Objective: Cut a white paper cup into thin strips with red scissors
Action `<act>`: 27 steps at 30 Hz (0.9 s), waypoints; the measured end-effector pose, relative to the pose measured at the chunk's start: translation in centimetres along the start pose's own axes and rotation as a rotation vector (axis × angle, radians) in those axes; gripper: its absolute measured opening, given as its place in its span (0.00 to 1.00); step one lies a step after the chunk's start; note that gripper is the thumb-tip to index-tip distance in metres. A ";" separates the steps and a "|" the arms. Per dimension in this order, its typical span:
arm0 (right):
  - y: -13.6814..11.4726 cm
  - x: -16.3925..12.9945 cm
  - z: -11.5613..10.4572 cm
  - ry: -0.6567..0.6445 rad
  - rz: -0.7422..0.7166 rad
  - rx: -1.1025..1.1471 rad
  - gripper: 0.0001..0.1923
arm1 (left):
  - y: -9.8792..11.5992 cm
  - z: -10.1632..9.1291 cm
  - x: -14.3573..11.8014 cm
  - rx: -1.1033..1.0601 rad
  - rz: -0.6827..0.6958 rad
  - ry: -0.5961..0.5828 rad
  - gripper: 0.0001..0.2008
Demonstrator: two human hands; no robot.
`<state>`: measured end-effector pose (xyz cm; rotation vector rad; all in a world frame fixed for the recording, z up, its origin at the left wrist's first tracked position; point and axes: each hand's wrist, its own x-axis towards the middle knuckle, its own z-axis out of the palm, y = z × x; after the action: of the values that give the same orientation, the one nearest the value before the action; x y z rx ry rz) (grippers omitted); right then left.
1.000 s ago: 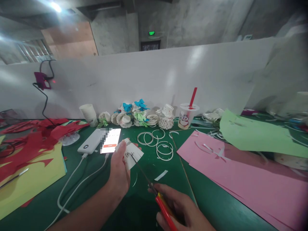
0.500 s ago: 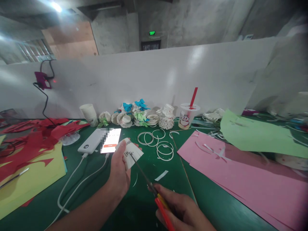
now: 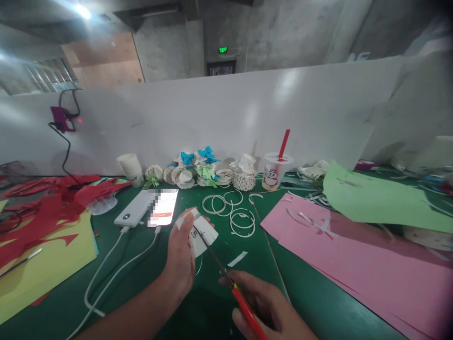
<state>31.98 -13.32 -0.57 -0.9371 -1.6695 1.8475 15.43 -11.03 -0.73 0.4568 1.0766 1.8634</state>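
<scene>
My left hand is closed on a white paper cup with printed marks, its wall cut into flaps that fan toward the right. The thumb presses on the cup's near side. My right hand grips scissors with red and yellow handles. Their blades point up and left and lie against the cup wall; whether the blades are apart is hard to tell. Past the cup, several thin white paper rings lie on the green table. A small white paper strip rests beside the blades.
A phone and a white power bank with cables lie at left. Stacked paper cups, paper flowers and a drink cup with a red straw line the back. Pink sheets cover the right, yellow sheets the left.
My left hand and the paper cup have shifted slightly right and down, and the cup has turned. The scissors' handles have come closer together, with the blades deeper along the cup wall.
</scene>
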 end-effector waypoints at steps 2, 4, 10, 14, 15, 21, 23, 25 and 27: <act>0.0 0.0 -0.1 -0.005 0.002 0.007 0.24 | 0.0 -0.1 0.0 0.011 -0.006 -0.009 0.22; -0.1 0.0 -0.1 -0.013 0.021 0.031 0.22 | 0.1 0.0 0.0 0.019 -0.003 -0.018 0.20; 0.1 0.2 -0.1 -0.031 0.024 0.077 0.20 | 0.4 0.3 -0.1 0.007 0.011 -0.003 0.19; 0.2 0.2 0.0 -0.048 0.024 0.135 0.19 | 0.5 0.4 0.0 -0.010 -0.012 0.013 0.19; 0.2 0.3 0.0 -0.053 0.026 0.149 0.19 | 0.5 0.4 0.1 -0.011 -0.015 0.015 0.19; -0.3 0.3 -0.3 -0.105 0.029 0.115 0.19 | 0.2 0.0 0.5 -0.019 -0.009 0.017 0.20; -0.7 0.3 -0.3 -0.107 0.032 0.090 0.19 | 0.2 0.0 0.6 -0.025 -0.007 0.020 0.20; -0.9 0.2 -0.3 -0.102 0.032 0.085 0.18 | 0.1 0.0 0.7 -0.028 -0.013 0.020 0.20; -1.0 0.2 -0.2 -0.097 0.031 0.111 0.19 | 0.1 0.0 0.7 -0.028 -0.014 0.016 0.20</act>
<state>31.87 -12.91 0.36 -0.8440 -1.5972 2.0127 14.98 -10.46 -0.74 0.4179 1.0601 1.8705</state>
